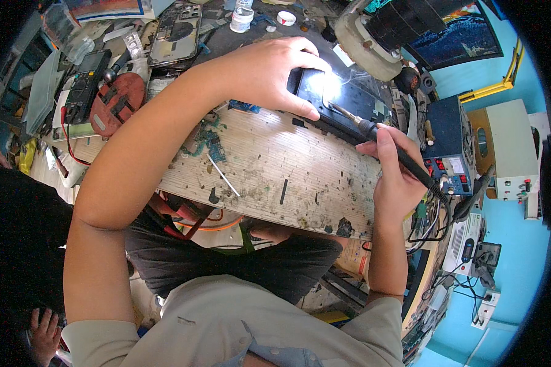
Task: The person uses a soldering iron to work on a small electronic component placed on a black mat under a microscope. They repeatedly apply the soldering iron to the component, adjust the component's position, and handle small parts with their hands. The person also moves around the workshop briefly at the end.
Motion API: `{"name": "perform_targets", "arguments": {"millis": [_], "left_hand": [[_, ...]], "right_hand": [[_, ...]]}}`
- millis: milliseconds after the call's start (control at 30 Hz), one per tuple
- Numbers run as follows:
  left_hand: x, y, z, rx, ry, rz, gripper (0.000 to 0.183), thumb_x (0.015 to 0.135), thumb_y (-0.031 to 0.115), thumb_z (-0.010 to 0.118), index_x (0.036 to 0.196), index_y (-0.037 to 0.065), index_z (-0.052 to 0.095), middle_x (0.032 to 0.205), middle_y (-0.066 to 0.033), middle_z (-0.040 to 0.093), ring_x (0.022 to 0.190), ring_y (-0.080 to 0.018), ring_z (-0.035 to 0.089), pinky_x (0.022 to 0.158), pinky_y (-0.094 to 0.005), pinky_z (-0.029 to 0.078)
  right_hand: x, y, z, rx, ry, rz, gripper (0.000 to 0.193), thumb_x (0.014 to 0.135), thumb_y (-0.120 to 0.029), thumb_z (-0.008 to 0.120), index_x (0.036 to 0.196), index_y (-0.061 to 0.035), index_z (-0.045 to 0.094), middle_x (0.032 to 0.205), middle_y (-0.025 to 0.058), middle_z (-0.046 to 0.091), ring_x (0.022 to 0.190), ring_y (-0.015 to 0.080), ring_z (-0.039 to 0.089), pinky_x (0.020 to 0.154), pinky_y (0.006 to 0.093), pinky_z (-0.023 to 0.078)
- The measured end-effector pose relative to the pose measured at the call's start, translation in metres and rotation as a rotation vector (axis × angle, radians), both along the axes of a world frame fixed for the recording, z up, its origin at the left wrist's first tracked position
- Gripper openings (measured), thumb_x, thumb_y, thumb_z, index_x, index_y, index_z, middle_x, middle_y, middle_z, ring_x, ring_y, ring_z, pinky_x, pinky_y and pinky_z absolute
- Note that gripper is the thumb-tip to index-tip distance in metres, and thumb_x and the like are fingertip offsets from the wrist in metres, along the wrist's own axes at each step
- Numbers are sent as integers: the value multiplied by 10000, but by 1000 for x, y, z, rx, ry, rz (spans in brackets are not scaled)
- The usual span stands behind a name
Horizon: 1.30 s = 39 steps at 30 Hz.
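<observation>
A flat black block [373, 93], perhaps a work mat or holder, lies near the far side of the bench under a bright light. My left hand [275, 73] grips its left end, thumb along the near edge and fingers over the top. Between the fingers of my right hand [397, 174] is a soldering iron [366, 127], held like a pen. Its metal tip points at the glaring spot on the block, close to my left fingers. Glare hides the small part there, so I cannot tell whether the tip touches it.
A microscope head [373, 46] overhangs the block. Small circuit boards [209, 145] and a white stick [224, 175] lie nearer. A multimeter [86, 85] and red disc [117, 104] stand left, a bench power supply [450, 140] right. Another person's hand [44, 335] shows lower left.
</observation>
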<state>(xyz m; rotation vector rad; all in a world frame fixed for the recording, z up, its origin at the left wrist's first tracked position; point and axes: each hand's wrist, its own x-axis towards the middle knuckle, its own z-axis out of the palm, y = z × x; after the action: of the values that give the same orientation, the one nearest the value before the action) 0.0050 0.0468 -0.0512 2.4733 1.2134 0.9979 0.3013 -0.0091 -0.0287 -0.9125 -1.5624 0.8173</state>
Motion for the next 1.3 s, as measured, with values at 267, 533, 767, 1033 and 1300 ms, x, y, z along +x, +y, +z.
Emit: {"name": "perform_targets", "arguments": {"millis": [267,533,767,1033,1300], "left_hand": [[-2,1,-1,6,5,0,817,769,526,957,1423,97,721,1468,-184,635,1337,-379,640,1148,-464,516],[-2,-1,1,3,11,-2,818,774,530,953,1426,95,719,1476,-189,633,1346,-383,636,1155,-469,511],[-2,0,0,3,10,-1,827,774,533,953,1427,83,718,1473,-197,637,1342,-383,639,1158,-472,510],[-2,0,1,9,5,-9,825,769,526,957,1417,74,719,1455,-192,643,1326,-383,646,1147,-466,518],[-2,1,-2,29,2,-5,813,771,512,958,1409,69,718,1447,-190,644,1324,-381,646,1142,-463,521]], "right_hand": [[1,0,0,14,-26,5,179,1021,9,776,1182,88,774,1065,170,796,849,225,801,805,340,672],[3,0,0,18,5,19,184,1018,11,777,1186,87,774,1098,179,792,860,234,802,806,343,674],[2,-2,0,22,-29,-7,188,1015,9,783,1185,87,772,1091,176,792,840,236,802,800,338,669],[0,1,1,10,29,-5,175,1015,10,783,1174,82,779,1068,171,797,836,236,801,795,338,670],[-5,4,1,-23,-5,-27,177,1013,8,787,1175,81,781,1073,169,800,839,225,797,799,334,669]]}}
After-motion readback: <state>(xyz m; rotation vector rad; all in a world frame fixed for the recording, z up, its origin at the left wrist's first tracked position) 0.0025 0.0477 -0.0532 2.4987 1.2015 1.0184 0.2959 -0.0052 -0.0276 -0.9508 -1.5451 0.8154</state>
